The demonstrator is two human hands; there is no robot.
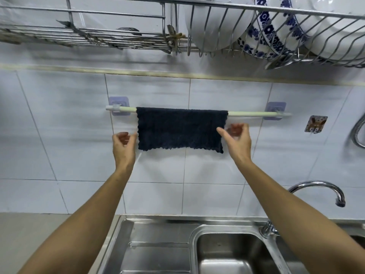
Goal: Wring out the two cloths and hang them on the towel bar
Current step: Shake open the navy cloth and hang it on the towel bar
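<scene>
A dark navy cloth [180, 128] hangs spread flat over the pale towel bar [248, 113] on the tiled wall. My left hand [123, 145] is raised just beside the cloth's left edge, fingers loosely curled, holding nothing. At the cloth's right edge is my right hand [237, 138], its thumb reaching toward the fabric and its fingers relaxed. Neither hand grips the cloth. No second cloth is in view.
A steel sink [233, 252] and draining board [158, 252] lie below. A curved tap [324, 189] stands at the right. Overhead, a wire dish rack [276, 26] holds plates and bowls. A hook sticker [315, 123] and a hose [358, 131] are on the right wall.
</scene>
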